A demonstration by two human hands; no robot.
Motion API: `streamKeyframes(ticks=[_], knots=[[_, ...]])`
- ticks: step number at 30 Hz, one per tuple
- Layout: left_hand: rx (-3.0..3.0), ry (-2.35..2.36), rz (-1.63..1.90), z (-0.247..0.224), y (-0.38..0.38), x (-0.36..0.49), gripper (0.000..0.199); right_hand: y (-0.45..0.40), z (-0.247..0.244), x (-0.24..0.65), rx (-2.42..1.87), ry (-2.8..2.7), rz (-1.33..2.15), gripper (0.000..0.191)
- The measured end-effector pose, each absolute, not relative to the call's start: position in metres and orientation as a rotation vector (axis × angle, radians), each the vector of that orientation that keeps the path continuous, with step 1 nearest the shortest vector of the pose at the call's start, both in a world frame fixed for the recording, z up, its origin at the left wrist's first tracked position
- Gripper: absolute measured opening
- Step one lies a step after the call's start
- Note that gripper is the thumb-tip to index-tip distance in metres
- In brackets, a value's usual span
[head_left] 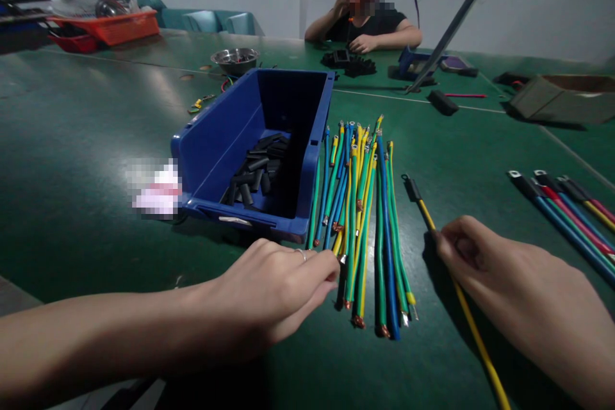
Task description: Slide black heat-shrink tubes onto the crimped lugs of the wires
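Observation:
My right hand [514,282] pinches a yellow cable [473,320] whose upper end carries a black sleeve [412,189] and a ring terminal. My left hand [288,282] is closed, fingertips at the lower left of a pile of green, blue and yellow cables [379,243]; what it grips, if anything, is hidden. Behind that hand stands a blue bin [202,147] holding many short black tubes [254,173]. Sleeved cables [567,211] lie at the right edge.
A metal bowl [235,63] and orange basket [115,29] stand farther back on the green table [96,115]. Across it sits a person [369,29] near black parts. A slanted metal bar [456,22] rises right of centre; a box [564,99] stands at the right.

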State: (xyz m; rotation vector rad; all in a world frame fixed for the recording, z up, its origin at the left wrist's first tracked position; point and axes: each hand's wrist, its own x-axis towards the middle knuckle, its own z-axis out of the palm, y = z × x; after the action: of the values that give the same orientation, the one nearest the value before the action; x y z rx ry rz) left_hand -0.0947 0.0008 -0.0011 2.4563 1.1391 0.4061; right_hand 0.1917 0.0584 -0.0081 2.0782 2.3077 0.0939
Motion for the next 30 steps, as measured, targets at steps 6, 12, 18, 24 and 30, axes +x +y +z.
streamKeyframes(ticks=[6, 12, 18, 24, 30], knots=[[2.353, 1.168, 0.306, 0.005, 0.003, -0.094, 0.010, 0.059, -0.002, 0.185, 2.020, 2.193, -0.009, 0.042], [2.477, 1.304, 0.232, 0.002, -0.002, -0.090, 0.015, 0.055, -0.007, 0.187, 1.948, 2.264, 0.226, 0.037], [2.532, 1.362, 0.149, 0.001, -0.002, -0.089, 0.017, 0.056, -0.009, 0.190, 1.902, 2.371, 0.218, 0.032], [2.590, 1.418, 0.082, 0.001, -0.004, -0.087, 0.018, 0.054, -0.012, 0.196, 1.861, 2.502, 0.274, 0.032], [2.662, 1.413, -0.042, 0.004, -0.005, -0.082, 0.023, 0.054, -0.009, 0.190, 1.858, 2.528, 0.266, 0.035]])
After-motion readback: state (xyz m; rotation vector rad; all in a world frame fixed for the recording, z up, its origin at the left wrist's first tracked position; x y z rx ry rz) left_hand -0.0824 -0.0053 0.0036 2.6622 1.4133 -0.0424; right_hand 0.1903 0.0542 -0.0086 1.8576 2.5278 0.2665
